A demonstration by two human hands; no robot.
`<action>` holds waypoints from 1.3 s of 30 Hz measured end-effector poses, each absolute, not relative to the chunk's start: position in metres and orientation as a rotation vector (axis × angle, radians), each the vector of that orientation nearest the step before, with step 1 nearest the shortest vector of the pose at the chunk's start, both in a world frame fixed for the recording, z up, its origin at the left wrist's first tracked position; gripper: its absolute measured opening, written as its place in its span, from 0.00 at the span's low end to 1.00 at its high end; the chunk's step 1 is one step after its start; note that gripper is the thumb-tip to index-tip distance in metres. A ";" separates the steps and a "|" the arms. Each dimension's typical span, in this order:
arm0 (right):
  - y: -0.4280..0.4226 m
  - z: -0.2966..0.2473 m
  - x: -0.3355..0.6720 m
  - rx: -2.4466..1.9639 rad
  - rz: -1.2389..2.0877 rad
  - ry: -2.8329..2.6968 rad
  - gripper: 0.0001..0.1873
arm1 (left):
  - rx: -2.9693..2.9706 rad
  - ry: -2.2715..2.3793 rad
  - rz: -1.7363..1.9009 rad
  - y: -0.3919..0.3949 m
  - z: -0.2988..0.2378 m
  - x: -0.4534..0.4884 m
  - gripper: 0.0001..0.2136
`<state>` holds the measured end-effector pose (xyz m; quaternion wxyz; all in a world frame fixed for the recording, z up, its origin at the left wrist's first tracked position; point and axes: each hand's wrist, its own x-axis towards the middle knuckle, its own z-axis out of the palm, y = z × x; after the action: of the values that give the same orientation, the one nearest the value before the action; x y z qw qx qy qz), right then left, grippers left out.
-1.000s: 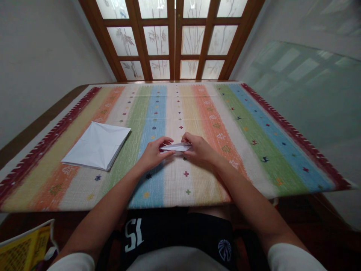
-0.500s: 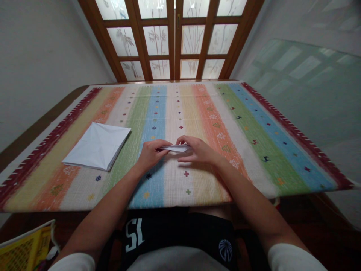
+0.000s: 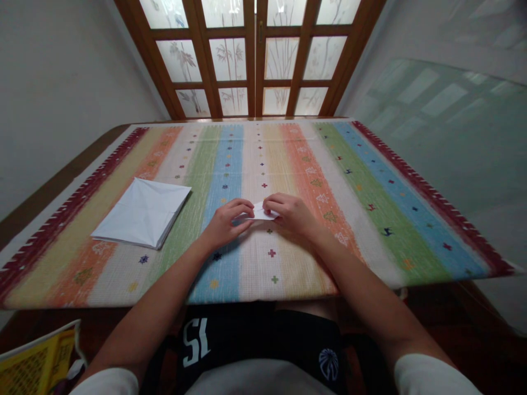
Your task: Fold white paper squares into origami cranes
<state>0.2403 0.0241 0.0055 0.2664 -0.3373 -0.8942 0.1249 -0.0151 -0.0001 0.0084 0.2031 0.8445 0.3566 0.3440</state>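
A small folded piece of white paper (image 3: 258, 212) rests on the striped tablecloth (image 3: 313, 181) in front of me. My left hand (image 3: 225, 222) pinches its left end with curled fingers. My right hand (image 3: 288, 213) grips its right end, fingers bent over the paper. Both hands nearly meet over the piece, so most of it is hidden. To the left lies a stack of white square paper sheets (image 3: 142, 213), apart from both hands.
The table's near edge runs just in front of my lap. A yellow printed object (image 3: 35, 365) sits low at the bottom left, off the table. Wooden doors with frosted panes (image 3: 255, 55) stand beyond the far edge. Walls close in on both sides.
My hands have drawn closer together over the folded paper, and less of it shows than before. The paper stack has not moved.
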 end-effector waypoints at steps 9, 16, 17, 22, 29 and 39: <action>0.017 0.003 0.235 -0.896 0.502 -2.524 0.06 | 2.392 0.970 0.646 0.005 -0.003 -0.020 0.05; 0.012 0.007 0.237 -0.963 0.572 -2.500 0.05 | 2.411 0.987 0.547 0.002 0.004 -0.018 0.04; 0.012 0.006 0.237 -0.960 0.575 -2.506 0.06 | 2.426 0.986 0.543 0.002 0.004 -0.018 0.04; 0.016 0.003 0.237 -0.910 0.577 -2.513 0.07 | 2.435 0.988 0.495 0.002 0.002 -0.018 0.06; 0.022 -0.003 0.240 -0.993 0.775 -2.377 0.06 | 2.350 1.069 0.547 0.003 0.000 -0.016 0.07; 0.027 -0.014 0.238 -1.000 0.759 -2.274 0.09 | 2.345 1.111 0.609 0.009 -0.009 -0.016 0.06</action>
<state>0.2384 0.0268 -0.0137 0.2687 -0.3707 -0.8433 0.2814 -0.0156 0.0086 -0.0093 0.2358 0.8550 0.4051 0.2221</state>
